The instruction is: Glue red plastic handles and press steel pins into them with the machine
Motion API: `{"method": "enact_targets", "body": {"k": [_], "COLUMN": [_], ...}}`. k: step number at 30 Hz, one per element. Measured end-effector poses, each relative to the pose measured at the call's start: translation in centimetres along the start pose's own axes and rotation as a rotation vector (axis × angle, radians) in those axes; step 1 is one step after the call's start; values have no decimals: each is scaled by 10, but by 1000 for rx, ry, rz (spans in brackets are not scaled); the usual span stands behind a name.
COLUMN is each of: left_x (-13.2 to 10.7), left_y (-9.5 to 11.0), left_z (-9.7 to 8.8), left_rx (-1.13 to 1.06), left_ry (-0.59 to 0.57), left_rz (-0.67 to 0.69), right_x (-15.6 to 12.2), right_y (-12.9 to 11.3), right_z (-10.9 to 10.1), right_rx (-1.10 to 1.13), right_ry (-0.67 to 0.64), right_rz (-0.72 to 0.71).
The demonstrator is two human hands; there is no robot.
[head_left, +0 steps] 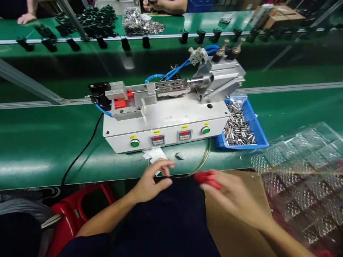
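My left hand (151, 180) hovers at the bench's front edge, thumb and fingers apart, with nothing in it. To the right, my right hand (230, 192) is smeared by motion. Its fingers curl toward the thumb, and bright red material (207, 177) shows at the fingertips; whether it covers them or is held, I cannot tell. Beyond both hands stands a white bench machine (166, 121) with green buttons and two red digital displays. On top are a metal clamp head (222, 76) at the right, a slotted metal track (173, 87), and a red block (121, 103) at the left end.
A blue bin (257, 125) of small metal pins sits right of the machine. Clear plastic trays (302, 167) of metal parts are stacked at the far right. White paper (155, 155) lies before the machine. Behind, black parts line a rail, and a co-worker's arm (171, 5) shows.
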State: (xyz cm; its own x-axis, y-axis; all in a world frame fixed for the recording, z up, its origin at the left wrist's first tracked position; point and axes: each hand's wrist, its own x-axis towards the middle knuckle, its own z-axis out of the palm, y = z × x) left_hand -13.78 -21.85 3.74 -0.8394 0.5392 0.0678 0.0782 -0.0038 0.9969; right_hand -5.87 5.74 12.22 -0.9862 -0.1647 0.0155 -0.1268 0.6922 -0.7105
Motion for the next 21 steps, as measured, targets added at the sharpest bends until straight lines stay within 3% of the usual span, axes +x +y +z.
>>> {"method": "enact_targets", "body": {"k": [2, 5, 7, 10, 12, 16, 18, 21], "left_x": [0, -12, -23, -37, -41, -37, -33, -31], "left_y": [7, 6, -2, -16, -20, -17, -14, -10], "left_z": [15, 8, -8, -31, -40, -46, -45, -42], "left_rx": [-114, -185, -201, -171, -133, -153, -172, -189], "left_ry": [-54, 111, 275, 416, 427, 408, 386, 353], "left_rz": [40, -16, -103, -221, -271, -304, -298, -307], "right_x": [31, 53, 53, 48, 48, 61, 67, 69], "right_y": [-24, -33, -22, 6, 24, 44, 45, 34], "right_z": [36, 60, 60, 59, 67, 98, 108, 105], "right_rx": [160, 224, 147, -48, -105, -65, -36, 62], "right_ry": [-134, -189, -84, 224, 308, 224, 227, 225], "right_rz": [-115, -169, -179, -90, -5, 51, 40, 51]}}
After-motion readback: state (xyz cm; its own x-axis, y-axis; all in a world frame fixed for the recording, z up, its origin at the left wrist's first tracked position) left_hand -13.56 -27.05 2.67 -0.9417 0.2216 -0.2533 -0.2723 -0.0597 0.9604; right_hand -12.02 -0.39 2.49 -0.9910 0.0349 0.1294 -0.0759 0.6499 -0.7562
